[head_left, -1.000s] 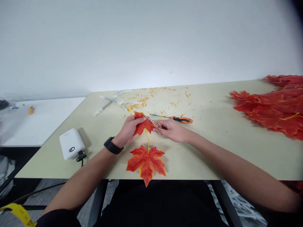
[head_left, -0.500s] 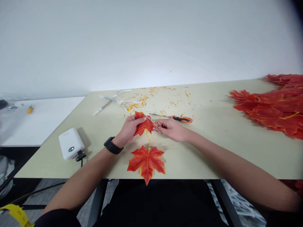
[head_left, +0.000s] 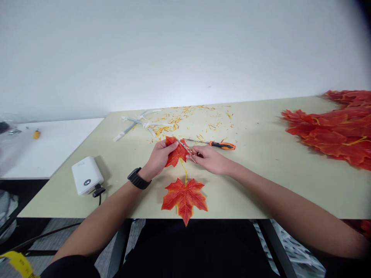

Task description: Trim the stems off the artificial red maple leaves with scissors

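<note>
Between its thumb and fingers my left hand (head_left: pixel 159 155) pinches a red-orange artificial maple leaf (head_left: pixel 173 156). My right hand (head_left: pixel 209 158) grips a small pair of scissors (head_left: pixel 188 150), whose blades lie across the upper right part of that leaf. From the held leaf a thin yellow stem (head_left: pixel 184 169) runs down to a second maple leaf (head_left: pixel 184 199), which hangs its lowest tip over the table's front edge. Just behind my right hand lies a screwdriver (head_left: pixel 222 145) with an orange and black handle.
Red and yellow trimmings (head_left: pixel 181 119) are scattered over the back of the table (head_left: pixel 255 170). White plastic strips (head_left: pixel 137 123) lie at the back left. A white power bank (head_left: pixel 87 175) with a cable sits on the left. Maple leaves (head_left: pixel 333 131) are heaped at the right.
The lower leaf and the stem have swung slightly to the right. Both hands and the scissors have shifted only a little at the held leaf.
</note>
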Demonstrator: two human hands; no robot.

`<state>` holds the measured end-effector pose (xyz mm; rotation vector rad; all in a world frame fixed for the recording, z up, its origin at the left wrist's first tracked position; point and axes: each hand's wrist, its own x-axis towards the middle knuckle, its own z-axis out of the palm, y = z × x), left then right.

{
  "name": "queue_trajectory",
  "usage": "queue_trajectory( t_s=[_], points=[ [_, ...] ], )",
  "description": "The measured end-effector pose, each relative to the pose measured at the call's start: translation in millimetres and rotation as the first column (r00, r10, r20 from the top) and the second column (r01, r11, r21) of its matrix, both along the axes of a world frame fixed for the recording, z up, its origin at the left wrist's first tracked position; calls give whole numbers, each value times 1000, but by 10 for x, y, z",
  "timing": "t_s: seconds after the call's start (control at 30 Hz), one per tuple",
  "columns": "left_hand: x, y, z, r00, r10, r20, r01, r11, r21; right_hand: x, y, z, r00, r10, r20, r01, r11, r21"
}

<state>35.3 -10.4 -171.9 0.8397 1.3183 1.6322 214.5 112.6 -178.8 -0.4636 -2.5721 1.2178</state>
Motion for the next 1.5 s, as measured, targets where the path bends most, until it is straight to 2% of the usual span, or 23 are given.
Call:
queue_trajectory(
  t_s=[0.83, 1.23, 1.4, 1.5],
  points=[
    [1, 40, -63, 1000, 21, -20, -20, 999, 46, -35, -47, -28, 1000, -10, -27, 9, 999, -36],
    [18, 33, -56, 998, 30, -48, -30, 1000, -7, -31, -32, -32, 999, -38, -17, 36, 996, -81],
    [-3, 44, -65, 999, 39, -9, -39, 999, -3, -22, 8, 16, 983, -150, -109, 140, 986, -95],
    [-12, 42, -46, 997, 72, -11, -73, 997, -14, -11, 49, 37, 954, -273, -120, 248, 951, -186]
  ],
)
